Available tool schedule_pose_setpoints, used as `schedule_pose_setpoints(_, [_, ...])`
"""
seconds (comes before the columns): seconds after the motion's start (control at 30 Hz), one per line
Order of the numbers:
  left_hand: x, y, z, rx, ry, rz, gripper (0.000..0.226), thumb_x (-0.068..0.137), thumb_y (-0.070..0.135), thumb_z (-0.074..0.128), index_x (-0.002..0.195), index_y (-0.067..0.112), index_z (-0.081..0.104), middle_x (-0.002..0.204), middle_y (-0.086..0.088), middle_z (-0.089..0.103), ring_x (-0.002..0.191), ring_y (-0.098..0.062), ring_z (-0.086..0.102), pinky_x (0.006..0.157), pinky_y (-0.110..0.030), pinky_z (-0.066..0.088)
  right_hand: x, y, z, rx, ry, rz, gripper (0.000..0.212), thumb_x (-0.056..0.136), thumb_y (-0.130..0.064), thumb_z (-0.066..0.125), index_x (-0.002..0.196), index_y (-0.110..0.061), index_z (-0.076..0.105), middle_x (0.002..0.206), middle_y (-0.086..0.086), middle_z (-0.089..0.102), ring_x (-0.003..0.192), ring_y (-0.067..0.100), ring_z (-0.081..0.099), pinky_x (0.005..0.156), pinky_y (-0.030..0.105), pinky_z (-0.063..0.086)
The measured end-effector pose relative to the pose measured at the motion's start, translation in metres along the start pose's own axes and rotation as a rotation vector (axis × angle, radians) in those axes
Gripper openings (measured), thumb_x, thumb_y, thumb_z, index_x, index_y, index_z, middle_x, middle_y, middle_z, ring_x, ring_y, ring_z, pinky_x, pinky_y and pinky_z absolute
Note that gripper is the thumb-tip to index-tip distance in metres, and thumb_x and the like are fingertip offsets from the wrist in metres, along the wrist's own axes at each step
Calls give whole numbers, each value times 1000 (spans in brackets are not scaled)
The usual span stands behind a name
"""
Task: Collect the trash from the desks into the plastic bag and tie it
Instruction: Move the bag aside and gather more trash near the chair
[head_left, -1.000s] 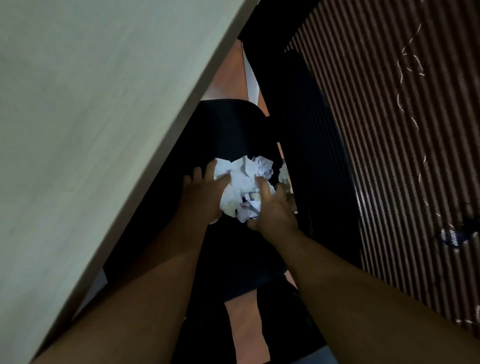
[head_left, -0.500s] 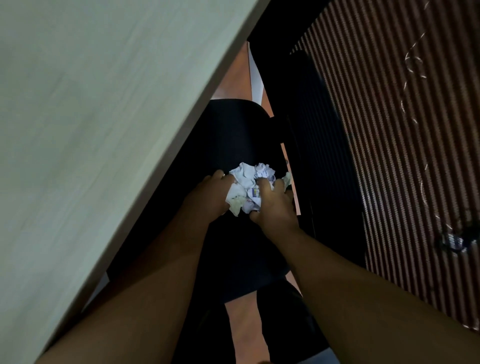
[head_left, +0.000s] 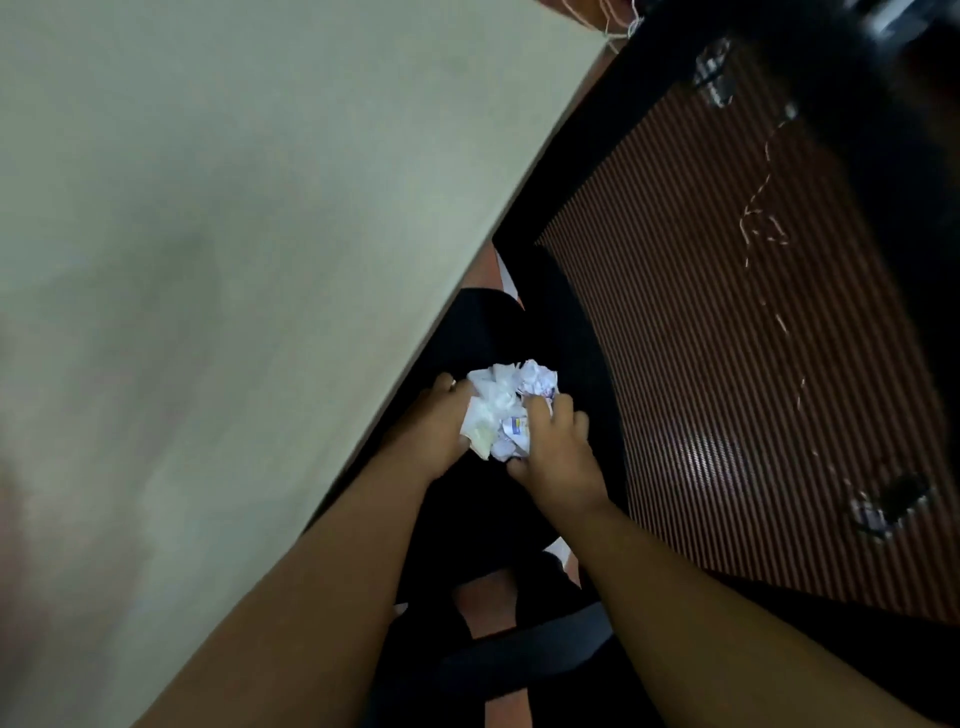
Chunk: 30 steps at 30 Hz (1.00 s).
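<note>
Both hands have squeezed the crumpled paper wad (head_left: 506, 410) tighter: left hand (head_left: 434, 428) and right hand (head_left: 556, 447) clasp it from either side, beside the pale desk (head_left: 208, 260) edge, above something black.

Two hands, the left hand (head_left: 434, 426) and the right hand (head_left: 558, 452); one wad of crumpled paper (head_left: 506, 410); one pale counter (head_left: 234, 260); one ribbed brown panel (head_left: 753, 338).

A pale tabletop (head_left: 208, 260) fills the left side, its bare surface running diagonally. To the right, a brown ribbed floor mat (head_left: 727, 364) carries scattered thread scraps (head_left: 763, 234) and small litter (head_left: 878, 506).
</note>
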<state>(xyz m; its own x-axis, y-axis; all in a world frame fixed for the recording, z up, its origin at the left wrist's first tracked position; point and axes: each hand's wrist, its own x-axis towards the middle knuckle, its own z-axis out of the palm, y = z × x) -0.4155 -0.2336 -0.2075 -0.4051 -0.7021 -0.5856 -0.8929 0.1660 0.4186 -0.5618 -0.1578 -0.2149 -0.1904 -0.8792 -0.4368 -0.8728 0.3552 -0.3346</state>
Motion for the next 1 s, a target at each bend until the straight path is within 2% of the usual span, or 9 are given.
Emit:
schedule_pose_setpoints(0.27, [-75, 52, -49, -51, 242, 88, 34, 83, 15, 60, 114, 11, 47, 111, -4, 40, 85, -23, 50, 64, -35, 42, -31, 0, -97, -142, 159, -224, 70, 67, -24, 77, 129, -15, 45, 122, 10, 40, 100, 26, 41, 75, 36, 52])
schedule_pose_setpoints(0.37, [-95, 51, -73, -75, 375, 106, 34, 82, 17, 60, 113, 11, 48, 111, -6, 41, 90, -28, 53, 69, -37, 44, -26, -25, -127, -170, 244, -344, 65, 65, -23, 77, 123, -13, 47, 113, 11, 43, 96, 27, 43, 69, 32, 48])
schedule_pose_setpoints(0.5, [-116, 20, -118, -124, 583, -14, 41, 81, 18, 63, 119, 12, 49, 113, -7, 42, 93, -29, 54, 71, -36, 43, 1, -90, -149, -242, 320, -556, 62, 64, -29, 69, 119, -13, 46, 107, 15, 47, 88, 31, 46, 70, 40, 51])
schedule_pose_setpoints(0.57, [-129, -6, -136, -145, 654, -83, 41, 81, 17, 64, 119, 10, 50, 111, -9, 43, 92, -32, 54, 70, -36, 41, 12, -132, -150, -287, 287, -653, 62, 68, -39, 57, 123, -14, 44, 112, 16, 46, 91, 33, 45, 73, 43, 49])
schedule_pose_setpoints(0.67, [-149, -47, -149, -152, 716, -189, 43, 80, 15, 63, 120, 9, 50, 109, -11, 43, 90, -35, 55, 67, -35, 39, 17, -189, -137, -257, 167, -737, 65, 72, -31, 65, 131, -15, 44, 123, 15, 41, 101, 33, 40, 68, 39, 45])
schedule_pose_setpoints(0.73, [-162, -74, -147, -174, 742, -261, 54, 78, 14, 62, 129, 11, 47, 115, -13, 45, 97, -38, 56, 73, -37, 43, 16, -216, -122, -260, 140, -782, 64, 72, -28, 66, 132, -17, 47, 123, 13, 42, 99, 33, 42, 62, 37, 46])
schedule_pose_setpoints(0.8, [-174, -97, -138, -199, 797, -298, 77, 75, 19, 66, 145, 13, 33, 136, -19, 43, 114, -42, 51, 91, -44, 44, 14, -234, -111, -260, 113, -811, 68, 72, -30, 68, 137, -23, 46, 129, 13, 42, 99, 33, 44, 65, 36, 47])
schedule_pose_setpoints(0.9, [-186, -119, -115, -56, 839, -268, 104, 70, 42, 65, 153, 19, 7, 157, -25, 22, 138, -46, 30, 112, -57, 29, 7, -244, -108, -254, 56, -826, 90, 72, -34, 76, 148, -35, 29, 146, 8, 32, 112, 32, 42, 73, 33, 46])
schedule_pose_setpoints(1.0, [-196, -119, -95, 41, 804, -213, 106, 73, 56, 58, 154, 19, 1, 162, -18, 17, 145, -43, 22, 113, -59, 26, -5, -235, -123, -269, 54, -807, 105, 69, -42, 78, 151, -39, 14, 150, 5, 25, 126, 29, 34, 86, 39, 51])
